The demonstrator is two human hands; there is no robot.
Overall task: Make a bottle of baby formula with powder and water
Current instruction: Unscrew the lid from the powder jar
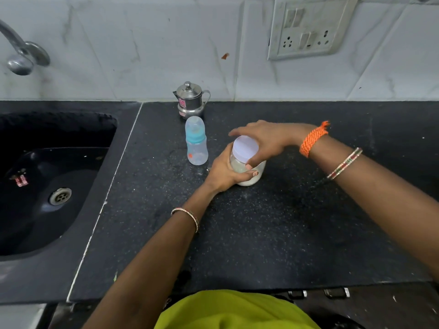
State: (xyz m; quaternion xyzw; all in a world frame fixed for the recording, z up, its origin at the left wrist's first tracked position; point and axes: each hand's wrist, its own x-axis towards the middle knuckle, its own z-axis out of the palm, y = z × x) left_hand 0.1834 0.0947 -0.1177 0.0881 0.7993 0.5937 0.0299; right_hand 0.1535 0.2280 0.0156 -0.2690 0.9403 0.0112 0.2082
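A clear jar of white powder (249,180) stands on the black counter (261,233) with a white lid (245,146) on top. My left hand (225,173) grips the jar's body from the left. My right hand (266,141) curls round the lid from the right, thumb on its near edge. Just left of the jar stands a capped baby bottle (196,141), clear with a blue collar, upright and apart from both hands.
A small steel lidded pot (191,99) stands behind the bottle against the tiled wall. A black sink (47,181) with a drain lies to the left, a tap (21,53) above it. A socket panel (308,27) is on the wall.
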